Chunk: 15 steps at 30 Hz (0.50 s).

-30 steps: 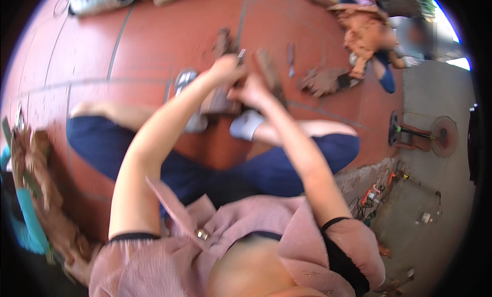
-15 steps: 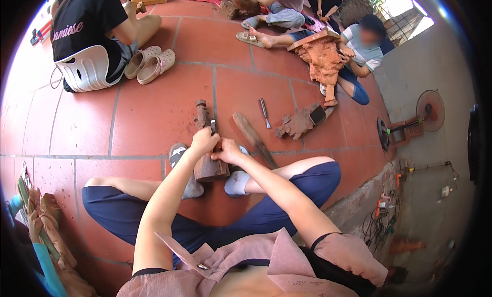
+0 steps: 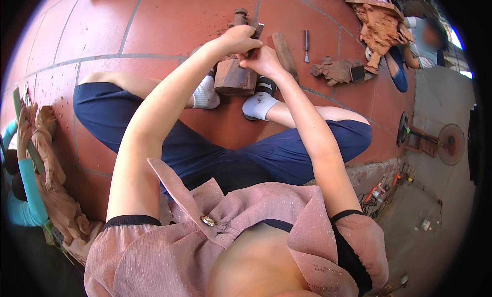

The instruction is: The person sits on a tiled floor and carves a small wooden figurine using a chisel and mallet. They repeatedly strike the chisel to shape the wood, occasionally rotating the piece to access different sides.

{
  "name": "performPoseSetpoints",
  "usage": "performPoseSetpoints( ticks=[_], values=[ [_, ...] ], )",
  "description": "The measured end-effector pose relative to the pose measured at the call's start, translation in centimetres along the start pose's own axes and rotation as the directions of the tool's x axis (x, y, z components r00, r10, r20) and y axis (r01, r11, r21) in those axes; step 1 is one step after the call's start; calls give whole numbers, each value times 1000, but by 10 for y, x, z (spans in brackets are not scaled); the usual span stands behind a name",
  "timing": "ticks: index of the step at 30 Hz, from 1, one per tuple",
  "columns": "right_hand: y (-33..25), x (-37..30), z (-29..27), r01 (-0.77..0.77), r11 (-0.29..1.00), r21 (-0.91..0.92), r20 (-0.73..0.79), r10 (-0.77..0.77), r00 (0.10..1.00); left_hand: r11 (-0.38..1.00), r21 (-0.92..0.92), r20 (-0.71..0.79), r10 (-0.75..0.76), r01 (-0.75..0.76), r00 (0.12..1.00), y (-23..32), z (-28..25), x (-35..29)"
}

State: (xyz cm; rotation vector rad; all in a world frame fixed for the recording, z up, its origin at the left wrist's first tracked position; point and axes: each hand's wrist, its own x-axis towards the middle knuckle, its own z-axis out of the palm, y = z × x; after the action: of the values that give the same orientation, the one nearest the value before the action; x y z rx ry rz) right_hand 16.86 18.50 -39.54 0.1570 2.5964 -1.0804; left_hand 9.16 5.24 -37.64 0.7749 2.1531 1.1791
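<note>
**Carving block braced between the feet, tool held by both hands**

A brown wooden block (image 3: 236, 77) is seen standing on the red tiled floor (image 3: 164, 25), wedged between the two white-socked feet (image 3: 259, 103) of the seated person. The left hand (image 3: 240, 39) is curled over a dark-handled chisel (image 3: 256, 33), its fingers closed around the shaft; the right hand (image 3: 264, 61) is pressed just below, fingers bunched together against the tool and the top of the block.

The block is judged dense, stiff and fairly heavy — unlikely to slide while pinned by the feet, though its carved upper end may be brittle along thin edges. It would best be taken by its broad lower sides, where the wood is plain.

Just to the right a wooden mallet (image 3: 284, 54) lies on the tiles, with a second small chisel (image 3: 306, 43) and a carved wood piece (image 3: 335, 70) beyond. Open floor lies ahead and to the left — the knees close in the near side, and the tiled platform ends at a rough edge on the right.
</note>
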Motion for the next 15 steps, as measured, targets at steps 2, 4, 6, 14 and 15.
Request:
performPoseSetpoints(
  ticks=[2,4,6,14,15],
  values=[
    [-26,-18,-6,-8,999,-47,69,11,998,991,-73,67,-108,113,992,-4,4,-10],
    [-14,-23,2,-38,999,-21,86,39,995,977,-107,146,-167,183,975,0,10,-19],
    [-14,-28,9,-25,999,-22,-10,25,1000,977,-118,110,-167,180,980,-9,19,-19],
    [4,-16,11,-30,994,105,77,22,997,983,-30,121,-176,181,977,-10,17,-7],
    [-3,-24,13,-15,995,97,76,8,997,984,-25,84,-171,174,982,-16,20,-10]
  ],
)
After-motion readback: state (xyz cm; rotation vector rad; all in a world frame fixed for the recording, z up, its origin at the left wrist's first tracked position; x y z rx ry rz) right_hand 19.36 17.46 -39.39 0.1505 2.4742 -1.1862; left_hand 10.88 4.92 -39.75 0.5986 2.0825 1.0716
